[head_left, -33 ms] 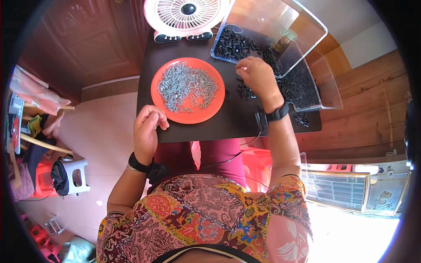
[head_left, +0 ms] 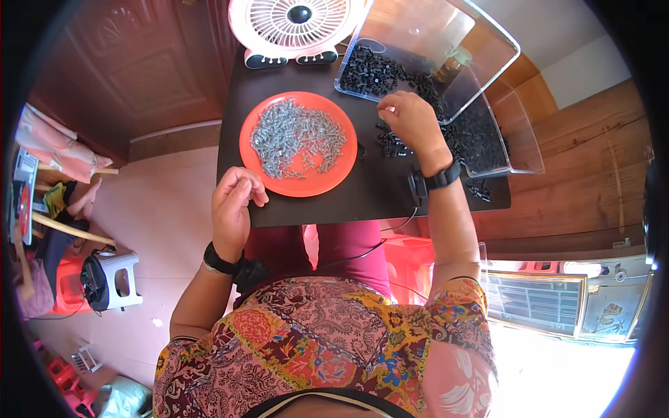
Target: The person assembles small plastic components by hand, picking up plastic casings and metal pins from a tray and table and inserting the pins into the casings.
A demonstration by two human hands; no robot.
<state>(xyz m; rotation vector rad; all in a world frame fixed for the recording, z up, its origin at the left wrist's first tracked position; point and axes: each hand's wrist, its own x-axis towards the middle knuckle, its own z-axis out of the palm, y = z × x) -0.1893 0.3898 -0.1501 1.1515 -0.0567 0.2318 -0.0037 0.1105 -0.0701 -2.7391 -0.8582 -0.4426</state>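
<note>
An orange-red plate (head_left: 298, 185) on the dark table holds a heap of small silvery metal pieces (head_left: 282, 136), possibly springs or screws. At its lower left edge is my left hand (head_left: 235, 198), thumb and fingertips pinched together; anything between them is too small to make out. My right hand (head_left: 412, 124) hovers over the table between the plate and a clear plastic bin (head_left: 481, 90), its fingers closed in a pinch that may hold something tiny. Small black plastic parts (head_left: 376, 70) fill the bottom of the bin, and loose black parts (head_left: 394, 145) lie below my right hand.
A pink-and-white fan (head_left: 296, 28) stands at the table's far edge. More black parts (head_left: 479, 188) lie near the right corner of the dark table (head_left: 306, 212). A thin cable (head_left: 404, 221) hangs from my right wristband. Another person (head_left: 31, 279) is at the far left by a grey stool (head_left: 118, 279).
My right hand has shifted very slightly to the right, its fingers still pinched. The left hand and the plate have not visibly moved.
</note>
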